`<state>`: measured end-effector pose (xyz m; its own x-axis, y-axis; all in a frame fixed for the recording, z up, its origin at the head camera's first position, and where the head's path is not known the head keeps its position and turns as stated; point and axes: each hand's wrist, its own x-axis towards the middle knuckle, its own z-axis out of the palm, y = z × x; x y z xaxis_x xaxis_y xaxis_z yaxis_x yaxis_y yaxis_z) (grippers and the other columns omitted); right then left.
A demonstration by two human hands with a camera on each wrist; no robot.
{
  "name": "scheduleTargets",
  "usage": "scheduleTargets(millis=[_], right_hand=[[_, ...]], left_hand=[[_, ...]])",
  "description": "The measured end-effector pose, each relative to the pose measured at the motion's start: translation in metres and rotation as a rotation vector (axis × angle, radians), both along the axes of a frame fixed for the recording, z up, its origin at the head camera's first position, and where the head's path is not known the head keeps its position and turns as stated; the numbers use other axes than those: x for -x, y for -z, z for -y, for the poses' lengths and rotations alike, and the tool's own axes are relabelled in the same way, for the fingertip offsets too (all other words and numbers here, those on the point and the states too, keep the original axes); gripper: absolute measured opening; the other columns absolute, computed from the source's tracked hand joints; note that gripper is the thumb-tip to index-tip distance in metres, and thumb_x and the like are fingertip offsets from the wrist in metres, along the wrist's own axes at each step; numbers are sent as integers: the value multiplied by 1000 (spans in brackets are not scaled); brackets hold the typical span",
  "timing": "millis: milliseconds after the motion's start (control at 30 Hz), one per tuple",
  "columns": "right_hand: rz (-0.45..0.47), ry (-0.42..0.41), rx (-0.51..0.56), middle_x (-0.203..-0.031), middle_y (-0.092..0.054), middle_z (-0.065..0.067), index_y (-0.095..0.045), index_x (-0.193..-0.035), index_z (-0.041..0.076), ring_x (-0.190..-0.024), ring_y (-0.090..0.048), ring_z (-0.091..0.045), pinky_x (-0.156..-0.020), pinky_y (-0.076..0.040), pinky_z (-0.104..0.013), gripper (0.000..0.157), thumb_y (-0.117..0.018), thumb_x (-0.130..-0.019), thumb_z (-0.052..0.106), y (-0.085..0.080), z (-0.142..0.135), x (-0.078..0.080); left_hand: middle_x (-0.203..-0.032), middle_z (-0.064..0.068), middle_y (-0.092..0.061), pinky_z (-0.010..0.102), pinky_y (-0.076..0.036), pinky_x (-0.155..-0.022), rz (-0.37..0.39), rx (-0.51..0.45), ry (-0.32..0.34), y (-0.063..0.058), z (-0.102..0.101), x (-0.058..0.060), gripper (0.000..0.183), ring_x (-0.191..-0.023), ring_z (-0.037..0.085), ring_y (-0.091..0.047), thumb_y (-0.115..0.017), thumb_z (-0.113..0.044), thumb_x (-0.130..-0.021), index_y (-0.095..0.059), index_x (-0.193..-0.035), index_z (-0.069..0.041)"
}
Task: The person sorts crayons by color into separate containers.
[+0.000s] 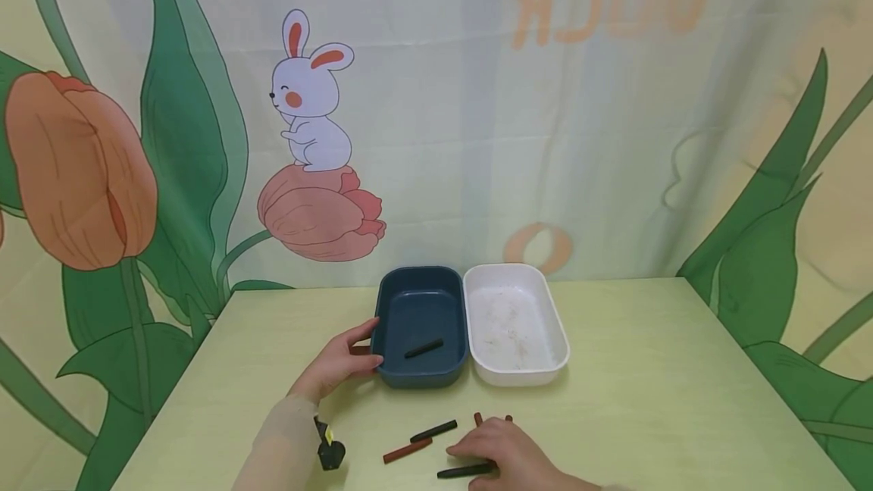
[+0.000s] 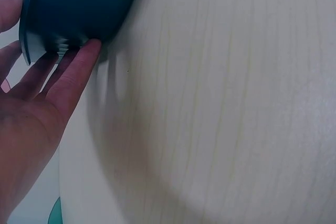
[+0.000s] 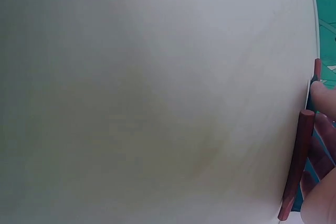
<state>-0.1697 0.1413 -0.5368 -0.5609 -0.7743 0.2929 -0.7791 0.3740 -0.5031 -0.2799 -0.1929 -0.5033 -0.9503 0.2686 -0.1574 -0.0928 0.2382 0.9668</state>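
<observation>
My left hand (image 1: 339, 364) grips the left side of a dark blue tray (image 1: 419, 381), its fingers against the outer wall (image 2: 84, 3) in the left wrist view. Inside that tray lies one black crayon (image 1: 423, 348). Low on the table, my right hand (image 1: 508, 455) pinches another black crayon (image 1: 464, 471) by its right end. Left of this hand are a third black crayon (image 1: 433, 431) and a reddish-brown crayon (image 1: 407, 451), end to end. Two more reddish-brown crayons (image 1: 478, 420) poke out behind the right hand, mostly hidden by it; one brown crayon (image 3: 299, 166) shows larger in the right wrist view.
A white tray (image 1: 521, 377) stands against the blue tray's right side, with faint marks on its floor. The pale wood-grain table (image 1: 655, 392) ends at a printed curtain (image 1: 436, 135). A small black device (image 1: 330, 451) is by the left forearm.
</observation>
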Motion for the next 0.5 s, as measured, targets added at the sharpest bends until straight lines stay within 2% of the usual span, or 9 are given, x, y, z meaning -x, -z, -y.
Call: scheduleTargets(millis=[267,500], right_hand=[[-109,-12,36,-99,-70,15,-75,-113,18,-94,-59,-1,-83,-45,-17,38,-80,-76,9,2,5,1],[-153,-11,110,-96,-70,15,-78,-104,20,-92,-60,0,-82,-45,-18,33,-83,-74,6,2,6,0]], left_hand=[[-159,17,-28,40,-54,-91,-7,-4,6,0,0,0,75,-131,41,-47,-71,-4,-89,-35,-155,-13],[-159,18,-29,41,-54,-91,-11,0,4,-1,0,-1,75,-130,41,-47,-71,-4,-89,-36,-155,-13]])
